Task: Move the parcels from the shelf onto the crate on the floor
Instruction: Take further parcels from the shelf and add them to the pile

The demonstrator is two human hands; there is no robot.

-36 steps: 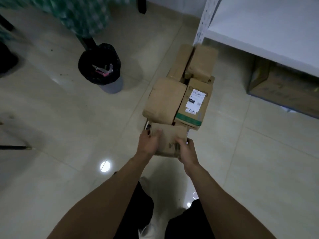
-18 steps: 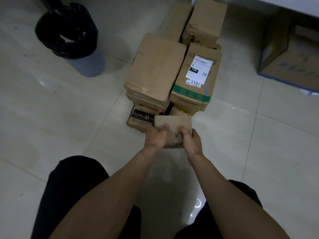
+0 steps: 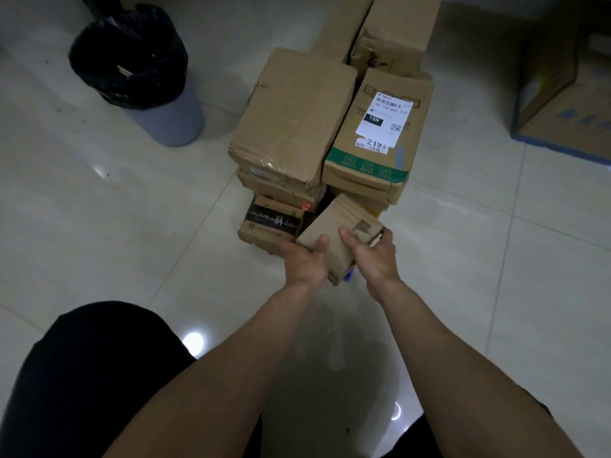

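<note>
Parcel [image 3: 334, 233] — small, brown, flat — held tilted between both hands, clear of the tiled floor [image 3: 132, 242]. Clamped at its near left corner by the left hand [image 3: 305, 259]: thumb pressed flat on the top face, fingers curled underneath, out of sight. Clamped at its right end by the right hand [image 3: 375, 256]: thumb on top beside a taped patch, fingers wrapped round the far edge. Far corner pointing away from the fingertips, toward a stack of parcels [image 3: 284, 190] just beyond; touching it or not, cannot tell.

Just beyond the left fingers, at the stack's foot: a black-printed box [image 3: 269, 223]. Farther past the left thumb, on top of the stack: a large plain box [image 3: 294, 117], creased and taped. Past the right fingers, beside it: a labelled box [image 3: 377, 133] with white shipping sticker and green band. Whatever lies under the stack — hidden.

Well off to the left of the left fingers: a grey bin [image 3: 165, 123] lined with a black bag. Well off to the right of the right fingers: a carton [image 3: 562, 104] on the floor.
</note>
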